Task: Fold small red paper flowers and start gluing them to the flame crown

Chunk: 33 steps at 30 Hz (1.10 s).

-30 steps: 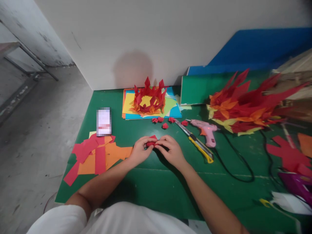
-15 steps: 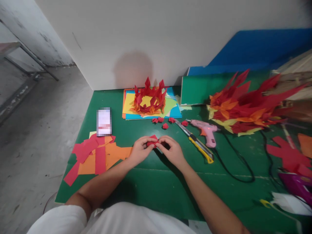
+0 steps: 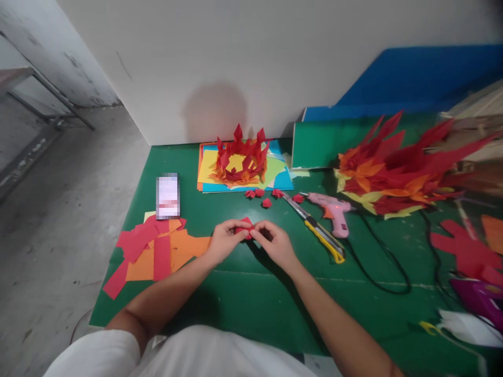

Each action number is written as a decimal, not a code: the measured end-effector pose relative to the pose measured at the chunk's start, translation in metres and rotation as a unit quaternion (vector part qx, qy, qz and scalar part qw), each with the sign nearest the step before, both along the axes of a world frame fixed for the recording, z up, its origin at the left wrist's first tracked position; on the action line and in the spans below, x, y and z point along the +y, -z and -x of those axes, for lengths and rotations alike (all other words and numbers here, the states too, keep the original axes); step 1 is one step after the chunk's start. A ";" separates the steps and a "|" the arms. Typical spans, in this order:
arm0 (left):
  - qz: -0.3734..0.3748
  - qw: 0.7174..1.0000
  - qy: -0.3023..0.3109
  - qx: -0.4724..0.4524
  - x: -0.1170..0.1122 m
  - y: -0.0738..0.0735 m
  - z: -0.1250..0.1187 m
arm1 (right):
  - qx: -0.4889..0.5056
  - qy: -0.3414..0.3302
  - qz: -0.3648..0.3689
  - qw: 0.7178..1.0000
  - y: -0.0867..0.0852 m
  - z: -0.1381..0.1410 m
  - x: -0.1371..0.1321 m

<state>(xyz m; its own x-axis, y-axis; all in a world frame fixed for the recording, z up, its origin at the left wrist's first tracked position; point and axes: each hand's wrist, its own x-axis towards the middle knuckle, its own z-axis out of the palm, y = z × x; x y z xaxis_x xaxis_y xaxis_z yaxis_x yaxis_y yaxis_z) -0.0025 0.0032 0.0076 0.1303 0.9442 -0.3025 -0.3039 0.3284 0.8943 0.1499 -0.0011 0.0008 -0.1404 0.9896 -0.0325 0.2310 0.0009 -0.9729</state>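
A small folded piece of red paper (image 3: 245, 229) is pinched between both hands over the green table (image 3: 251, 309). My left hand (image 3: 227, 240) grips its left side, thumb below and fingers above. On the other side, my right hand (image 3: 275, 243) holds the right edge between thumb and forefinger. The fingertips cover part of the folds. Just beyond the hands lie several small folded red paper pieces (image 3: 266, 202). A yellow box cutter (image 3: 323, 241) with its long blade rests to the right of my right hand, beside a pink glue gun (image 3: 334, 210).
Red and orange paper strips (image 3: 145, 256) lie at left below a phone (image 3: 167, 196). A red-orange paper crown (image 3: 239, 166) stands on coloured sheets (image 3: 206, 167) at the back. At right are a large flame-like paper piece (image 3: 401, 167), a black cord (image 3: 387, 288) and a purple tool (image 3: 477, 301).
Both hands have shifted very slightly, and the red paper has turned a little between the fingers, showing more of its face. Everything else stays in place.
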 end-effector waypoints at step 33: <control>-0.028 0.997 0.064 -0.036 0.000 0.009 0.002 | 0.132 -0.048 0.048 0.989 0.002 -0.003 -0.006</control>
<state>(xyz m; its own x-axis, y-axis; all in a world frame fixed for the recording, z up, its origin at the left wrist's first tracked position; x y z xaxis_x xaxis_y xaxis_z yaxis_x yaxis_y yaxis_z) -0.0041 0.0028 -0.0013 0.2708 0.9336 -0.2346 -0.3271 0.3184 0.8898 0.1525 -0.0072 -0.0011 -0.2502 0.9653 -0.0746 -0.0274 -0.0841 -0.9961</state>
